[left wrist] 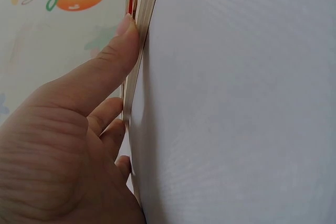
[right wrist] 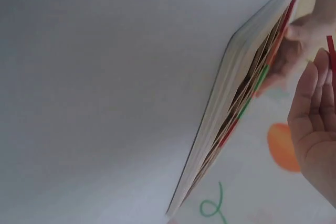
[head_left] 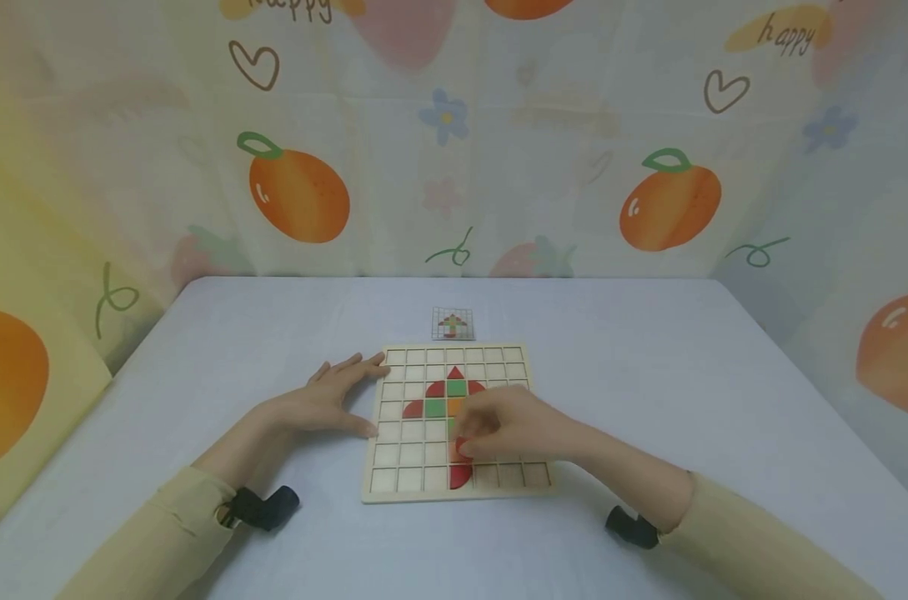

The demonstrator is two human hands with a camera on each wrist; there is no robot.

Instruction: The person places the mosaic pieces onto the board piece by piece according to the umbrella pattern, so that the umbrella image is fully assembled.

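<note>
A square wooden grid board (head_left: pixel 366 492) lies on the table with coloured tiles in its cells. A red triangle (head_left: pixel 455 373) tops the pattern, with a green square (head_left: pixel 457 388) under it, an orange square (head_left: pixel 454 407) lower, and a red rounded tile (head_left: pixel 460 477) in the bottom row. My right hand (head_left: pixel 509 423) hovers over the middle of the board and pinches a red tile (right wrist: pixel 331 48) at its fingertips; it covers part of the pattern. Along the board's left edge, my left hand (head_left: pixel 322 404) rests with fingers spread, thumb (left wrist: pixel 123 40) touching the side.
Behind the board lies a small pattern card (head_left: pixel 453 323) showing a similar coloured figure on a grid. A white cloth covers the table (head_left: pixel 611 350). Printed fabric (head_left: pixel 454 167) hangs behind and at the sides. Each wrist carries a black camera (head_left: pixel 269 507).
</note>
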